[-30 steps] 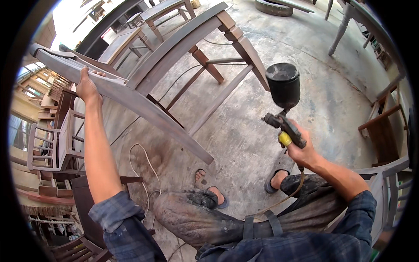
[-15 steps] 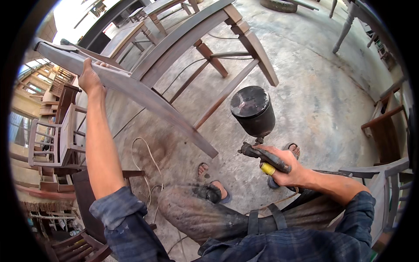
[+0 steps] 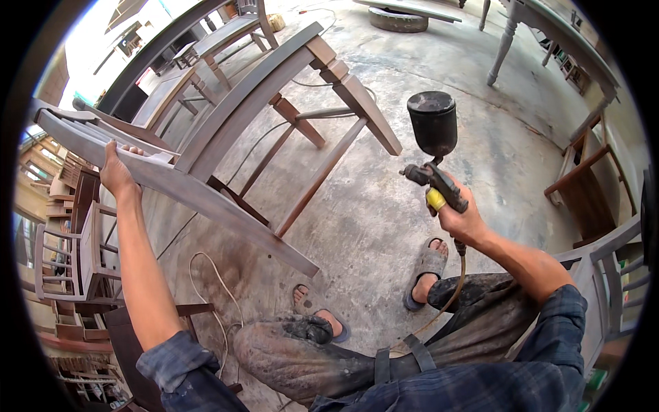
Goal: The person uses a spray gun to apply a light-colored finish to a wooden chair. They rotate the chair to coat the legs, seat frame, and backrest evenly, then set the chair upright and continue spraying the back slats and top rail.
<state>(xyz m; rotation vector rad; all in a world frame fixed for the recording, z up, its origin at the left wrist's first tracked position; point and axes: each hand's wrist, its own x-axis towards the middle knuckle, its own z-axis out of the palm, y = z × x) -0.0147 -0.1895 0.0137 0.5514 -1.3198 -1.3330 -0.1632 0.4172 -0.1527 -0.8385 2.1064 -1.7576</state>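
Note:
A greyish-brown wooden chair [image 3: 237, 113] is tilted in front of me, its carved front legs pointing to the right. My left hand [image 3: 120, 172] is closed around its back post, near the slatted backrest. In my right hand [image 3: 461, 209] is a spray gun [image 3: 434, 180], held by its grip with the nozzle facing left, toward the chair. A black paint cup [image 3: 433, 123] sits on top of the gun, and yellow tape wraps its front. From the grip a tan hose [image 3: 458, 278] runs down past my right leg. The gun and chair are apart.
More wooden chairs stand at left [image 3: 75, 250] and at the far left [image 3: 226, 41]. A grey table [image 3: 549, 34] is at the far right, a brown wooden frame [image 3: 583, 182] below it. A tyre [image 3: 398, 19] lies far off. A pale cord [image 3: 206, 264] loops across the concrete floor.
The spray gun has risen, and its cup now stands more upright. My left hand still grips the chair, which appears shifted left and slightly down as the view has turned.

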